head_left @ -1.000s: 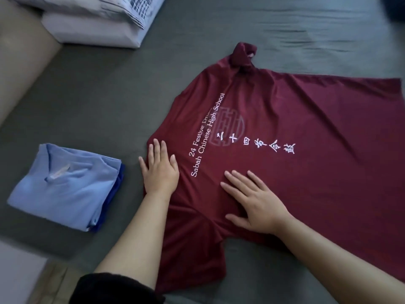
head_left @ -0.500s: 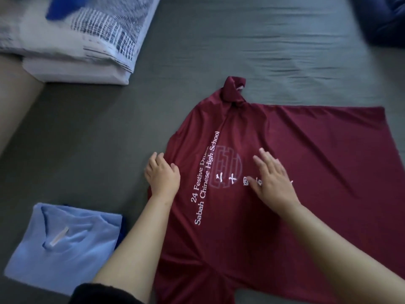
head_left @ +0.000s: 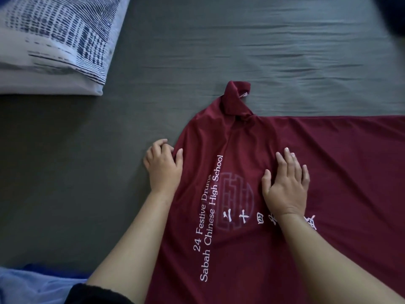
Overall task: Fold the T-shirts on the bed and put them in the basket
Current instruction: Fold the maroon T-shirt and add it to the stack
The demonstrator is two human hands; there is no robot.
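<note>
A maroon T-shirt (head_left: 328,163) with white print lies spread on the grey bed (head_left: 241,51), collar pointing away from me. My left hand (head_left: 163,166) sits at the shirt's left edge near the shoulder, fingers curled and pinching the fabric edge. My right hand (head_left: 287,183) lies flat on the shirt's chest, fingers straight and together, just right of the round printed emblem. A folded light blue T-shirt (head_left: 32,286) shows at the bottom left corner. No basket is in view.
Two stacked pillows (head_left: 54,44), the upper one with a dark blue striped pattern, lie at the top left. A dark blue thing (head_left: 394,12) peeks in at the top right corner. Bare grey sheet stretches beyond the collar.
Both hands have slid up the shirt toward the collar. My left hand's fingers went from flat to curled on the shirt's edge. The view has moved closer; the blue shirt has dropped mostly out of frame.
</note>
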